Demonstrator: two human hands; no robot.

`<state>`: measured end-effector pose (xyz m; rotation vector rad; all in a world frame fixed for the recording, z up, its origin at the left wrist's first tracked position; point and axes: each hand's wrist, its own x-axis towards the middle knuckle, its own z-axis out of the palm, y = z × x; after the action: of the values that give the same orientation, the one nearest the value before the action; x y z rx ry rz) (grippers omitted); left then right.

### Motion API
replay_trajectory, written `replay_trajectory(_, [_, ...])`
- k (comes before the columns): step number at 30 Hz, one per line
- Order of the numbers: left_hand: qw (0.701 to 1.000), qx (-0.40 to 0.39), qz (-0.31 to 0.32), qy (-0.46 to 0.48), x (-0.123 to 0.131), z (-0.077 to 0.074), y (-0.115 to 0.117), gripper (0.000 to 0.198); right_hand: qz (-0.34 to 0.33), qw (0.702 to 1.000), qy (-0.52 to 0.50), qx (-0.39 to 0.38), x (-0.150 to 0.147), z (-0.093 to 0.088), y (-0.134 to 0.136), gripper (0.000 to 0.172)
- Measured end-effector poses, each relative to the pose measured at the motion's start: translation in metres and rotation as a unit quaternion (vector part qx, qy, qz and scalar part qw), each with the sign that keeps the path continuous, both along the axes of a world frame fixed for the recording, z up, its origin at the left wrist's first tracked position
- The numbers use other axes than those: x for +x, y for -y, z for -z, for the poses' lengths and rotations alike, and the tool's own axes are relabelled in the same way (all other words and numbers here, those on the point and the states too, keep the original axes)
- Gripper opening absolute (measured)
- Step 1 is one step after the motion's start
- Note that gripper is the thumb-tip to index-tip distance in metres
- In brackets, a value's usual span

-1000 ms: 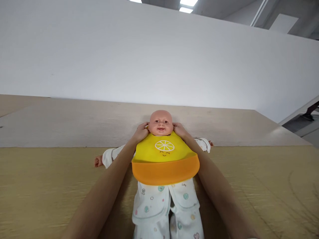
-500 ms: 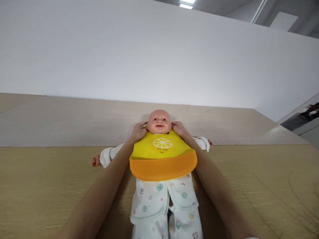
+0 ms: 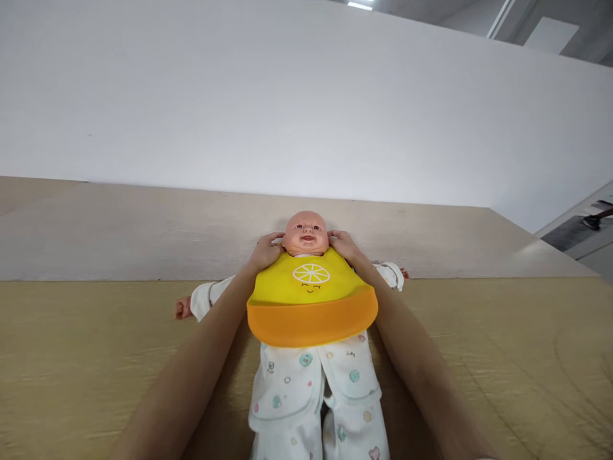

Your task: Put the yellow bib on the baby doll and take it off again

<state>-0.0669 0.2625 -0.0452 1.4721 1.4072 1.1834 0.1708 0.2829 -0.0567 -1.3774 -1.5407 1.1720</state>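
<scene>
A baby doll [image 3: 306,231] lies on its back with its head toward the wall, dressed in a white patterned outfit [image 3: 287,383]. Over its chest lies a yellow bib [image 3: 278,281] with a citrus-slice print and an orange catch pocket [image 3: 311,324]. My left hand [image 3: 266,252] is closed at the bib's upper left corner, beside the doll's neck. On the other side, my right hand [image 3: 345,248] grips the upper right corner. The fingertips of both hands are partly hidden behind the doll's head, and so are the bib's neck straps.
The doll rests on a wooden surface [image 3: 86,358] with a paler strip [image 3: 119,236] along the back. A white wall panel [image 3: 287,102] rises behind it. The doll's arms stretch out to both sides. At the far right, part of a person's leg and shoe [image 3: 592,221] shows beyond the panel.
Both hands stay at the doll's neck, with barely any movement. The doll's head tips back slightly, showing more of its neck above the bib. My view has shifted a little.
</scene>
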Motion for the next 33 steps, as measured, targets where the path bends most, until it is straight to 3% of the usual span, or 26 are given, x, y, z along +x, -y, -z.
replay_trajectory(6, [0.998, -0.054, 0.005, 0.02, -0.003, -0.002, 0.001, 0.018, 0.006, 1.0, 0.003, -0.005, -0.004, -0.008, 0.006, 0.025])
replay_trajectory(11, [0.985, -0.132, 0.015, 0.105, -0.006, -0.012, 0.011, 0.026, -0.013, 1.0, -0.003, -0.014, -0.004, -0.017, 0.013, 0.023])
replay_trajectory(14, [0.982, -0.14, 0.023, 0.128, -0.004, -0.02, 0.015, 0.026, -0.025, 1.0, 0.0, -0.011, -0.003, -0.027, 0.02, 0.027])
replay_trajectory(18, [0.987, -0.118, 0.012, 0.106, -0.002, -0.026, 0.021, 0.027, 0.025, 0.997, 0.022, -0.066, 0.006, -0.036, 0.029, 0.048])
replay_trajectory(21, [0.988, -0.119, -0.005, 0.096, -0.002, -0.026, 0.03, 0.03, 0.039, 0.997, 0.025, -0.067, 0.016, -0.039, 0.037, 0.059])
replay_trajectory(26, [0.994, -0.093, -0.025, 0.057, -0.01, -0.029, 0.058, 0.031, -0.032, 0.998, 0.042, -0.026, 0.04, -0.047, 0.064, 0.048])
replay_trajectory(29, [0.998, -0.059, -0.027, -0.017, -0.017, -0.032, 0.08, 0.033, -0.064, 0.998, 0.023, -0.01, 0.053, -0.05, 0.092, 0.037])
replay_trajectory(33, [0.991, -0.013, -0.058, -0.122, -0.019, -0.029, 0.112, 0.03, -0.095, 0.995, 0.028, -0.027, 0.06, -0.049, 0.132, 0.039])
